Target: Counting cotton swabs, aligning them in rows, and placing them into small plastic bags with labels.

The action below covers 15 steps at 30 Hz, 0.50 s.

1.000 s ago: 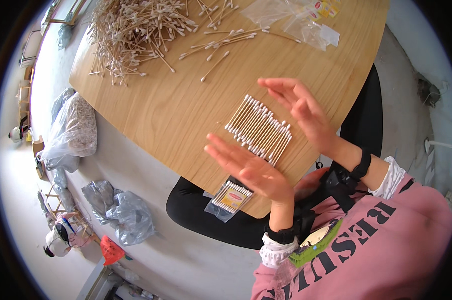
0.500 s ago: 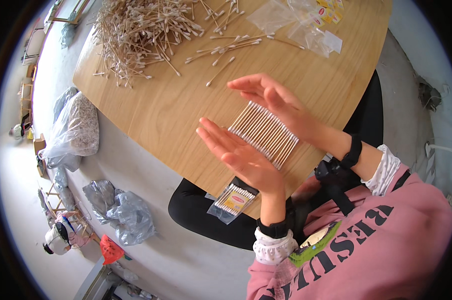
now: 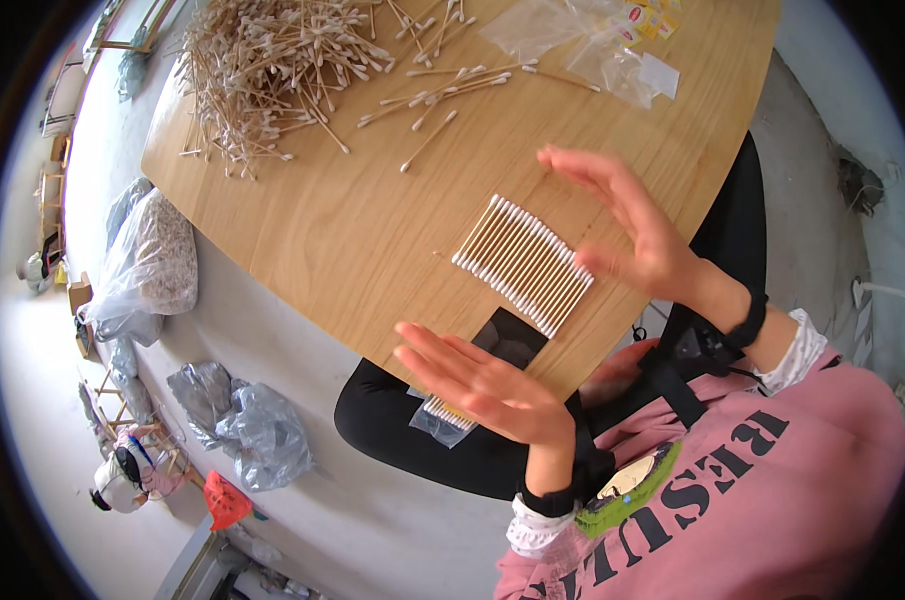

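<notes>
A neat flat row of cotton swabs [image 3: 524, 262] lies side by side on the wooden table [image 3: 342, 260], touched by neither hand as far as I can see. My right hand [image 3: 632, 225] hovers just right of it, fingers stretched out and thumb near the swab tips. Below the row, my left hand [image 3: 482, 385] is held flat, its fingers spread and nothing in them. A dark flat object [image 3: 509, 337] lies on the table beside the left hand. Partly hidden under that hand is a clear bag of cotton swabs [image 3: 440, 424] at the table edge.
A big heap of loose cotton swabs [image 3: 272, 70] covers the far left of the table, with several scattered rightward. Clear plastic bags [image 3: 592, 50] and yellow cards [image 3: 655, 18] lie far right. Filled plastic bags [image 3: 152, 255] stand on the floor; another person [image 3: 122, 475] is beyond.
Both hands have drawn apart from the swab row: the left down toward the table edge, the right outward to the right. The row stays on the table, and the dark flat object is more exposed.
</notes>
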### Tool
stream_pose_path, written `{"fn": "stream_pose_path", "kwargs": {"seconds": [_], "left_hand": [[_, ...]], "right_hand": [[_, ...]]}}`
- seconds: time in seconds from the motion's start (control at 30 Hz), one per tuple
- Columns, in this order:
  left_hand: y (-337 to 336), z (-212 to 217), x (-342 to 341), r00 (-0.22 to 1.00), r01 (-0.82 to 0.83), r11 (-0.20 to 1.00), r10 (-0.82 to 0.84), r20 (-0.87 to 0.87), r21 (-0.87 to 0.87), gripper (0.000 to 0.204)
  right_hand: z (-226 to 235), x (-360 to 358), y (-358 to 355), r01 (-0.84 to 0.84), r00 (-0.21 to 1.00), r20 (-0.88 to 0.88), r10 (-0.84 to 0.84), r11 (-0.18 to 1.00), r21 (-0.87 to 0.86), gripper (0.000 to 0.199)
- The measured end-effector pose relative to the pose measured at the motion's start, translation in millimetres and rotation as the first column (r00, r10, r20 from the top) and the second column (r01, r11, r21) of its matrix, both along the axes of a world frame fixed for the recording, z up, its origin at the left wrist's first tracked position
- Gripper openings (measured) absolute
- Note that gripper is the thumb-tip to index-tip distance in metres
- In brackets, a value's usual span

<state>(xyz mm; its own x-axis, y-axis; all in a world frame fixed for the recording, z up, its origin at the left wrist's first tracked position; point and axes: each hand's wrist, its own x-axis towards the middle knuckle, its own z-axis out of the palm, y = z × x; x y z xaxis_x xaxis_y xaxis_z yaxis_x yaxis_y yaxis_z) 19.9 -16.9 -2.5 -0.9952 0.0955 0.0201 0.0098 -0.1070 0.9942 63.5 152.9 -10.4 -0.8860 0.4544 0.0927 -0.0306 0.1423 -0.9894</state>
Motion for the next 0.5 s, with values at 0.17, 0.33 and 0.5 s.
{"fn": "stream_pose_path", "kwargs": {"seconds": [0.17,0.33,0.5], "left_hand": [[-6,-7,28,0.991,0.131,0.991,-0.131,0.025,0.004,0.08],[8,-8,20,0.996,0.064,0.997,-0.066,0.056,0.044,0.077],[17,-12,22,0.998,0.031,0.998,-0.035,0.053,0.059,0.074]], "right_hand": [[0,24,-21,-0.307,0.952,0.206,0.228,0.735,0.605,0.095],[-5,15,-25,-0.213,0.973,0.189,0.132,0.83,0.516,0.094],[-8,17,-27,-0.039,0.999,0.019,0.041,0.995,-0.089,0.083]]}}
